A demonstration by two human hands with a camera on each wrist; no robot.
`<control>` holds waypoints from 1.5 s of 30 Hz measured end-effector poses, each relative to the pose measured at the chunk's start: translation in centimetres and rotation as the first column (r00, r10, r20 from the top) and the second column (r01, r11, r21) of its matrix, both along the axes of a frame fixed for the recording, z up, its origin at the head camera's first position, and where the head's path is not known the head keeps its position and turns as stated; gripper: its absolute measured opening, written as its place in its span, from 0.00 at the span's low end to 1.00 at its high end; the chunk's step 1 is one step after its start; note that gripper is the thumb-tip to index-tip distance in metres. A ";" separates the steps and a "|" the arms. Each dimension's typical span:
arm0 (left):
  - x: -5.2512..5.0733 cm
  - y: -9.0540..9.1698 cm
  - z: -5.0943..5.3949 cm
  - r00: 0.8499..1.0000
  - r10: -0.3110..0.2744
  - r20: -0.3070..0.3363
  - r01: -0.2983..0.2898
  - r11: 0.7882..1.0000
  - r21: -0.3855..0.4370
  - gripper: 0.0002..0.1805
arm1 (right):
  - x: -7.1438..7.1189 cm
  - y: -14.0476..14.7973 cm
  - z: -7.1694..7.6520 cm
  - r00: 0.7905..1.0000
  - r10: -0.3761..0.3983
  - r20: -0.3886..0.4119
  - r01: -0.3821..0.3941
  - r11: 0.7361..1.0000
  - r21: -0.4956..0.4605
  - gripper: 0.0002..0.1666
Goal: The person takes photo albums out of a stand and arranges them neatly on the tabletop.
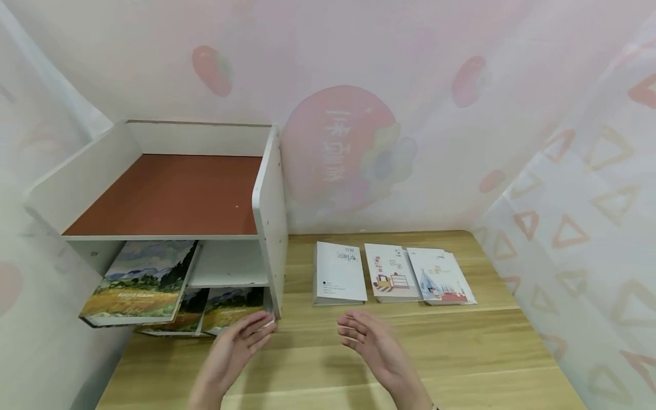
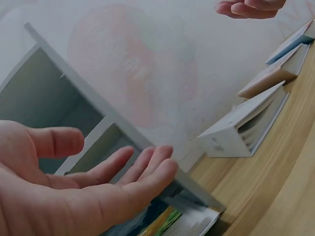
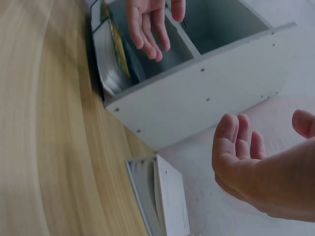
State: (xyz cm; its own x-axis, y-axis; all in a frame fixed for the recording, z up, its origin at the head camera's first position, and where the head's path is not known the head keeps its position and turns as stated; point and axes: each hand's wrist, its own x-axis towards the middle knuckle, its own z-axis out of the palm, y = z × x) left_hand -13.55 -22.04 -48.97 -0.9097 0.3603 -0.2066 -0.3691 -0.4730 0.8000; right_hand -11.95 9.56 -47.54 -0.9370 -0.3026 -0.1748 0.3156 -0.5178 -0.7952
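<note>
Facing each other above the wooden table point(image 1: 307, 364), the left hand point(image 1: 238, 347) and the right hand point(image 1: 374, 347) are both relaxed and bare, fingers extended with a gentle bend, thumbs apart from the fingers, palms turned inward. The left hand is just in front of the white shelf point(image 1: 274, 228), near the lower right album point(image 1: 233, 304); the right hand is in front of the plain white book point(image 1: 340, 273).

The upper album point(image 1: 143, 279) lies in the left part of the shelf's middle level, its front end jutting out over the edge. Its cover carries a painted landscape and pale capitals reading "PHOTO ALBUM". Below it, the lower left album point(image 1: 192, 310) and the lower right album lie side by side in the bottom level; pale lettering shows on the right one, too small to read surely.

To the right of the shelf, three books lie in a row on the table. The plain white book has dark Chinese characters at its upper right and tiny print at lower left. The middle book point(image 1: 392, 273) bears red characters above a yellow and red drawing. Close beside it, the right-hand book point(image 1: 441, 276) shows a blue tent and small, unreadable print. On the wall hanging point(image 1: 430, 188), a column of pale characters crosses a large red circle point(image 1: 335, 145), too faint to read.
</note>
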 end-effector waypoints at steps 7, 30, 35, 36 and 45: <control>0.4 -2.3 0.8 0.988 0.134 0.083 -0.133 0.991 -0.014 0.36 | -0.4 -2.7 1.1 0.998 0.061 -0.011 -0.061 0.997 -0.037 0.14; 1.8 -14.8 3.2 0.992 0.092 0.085 -0.105 0.981 0.166 0.15 | -3.0 -11.3 3.6 0.935 0.346 0.073 -0.334 0.932 -0.143 0.26; 2.1 -17.2 3.1 0.979 0.148 0.143 -0.175 0.965 0.197 0.13 | -3.8 -12.4 3.9 0.923 0.362 0.133 -0.337 0.925 -0.176 0.33; 2.2 -17.7 3.0 0.976 0.158 0.151 -0.190 0.956 0.222 0.12 | -3.9 -12.6 3.9 0.918 0.368 0.145 -0.340 0.922 -0.186 0.35; 1.5 -21.5 4.0 0.894 0.360 0.267 -0.397 0.913 0.098 0.37 | -4.4 -14.9 4.3 0.897 0.383 0.220 -0.330 0.912 -0.245 0.41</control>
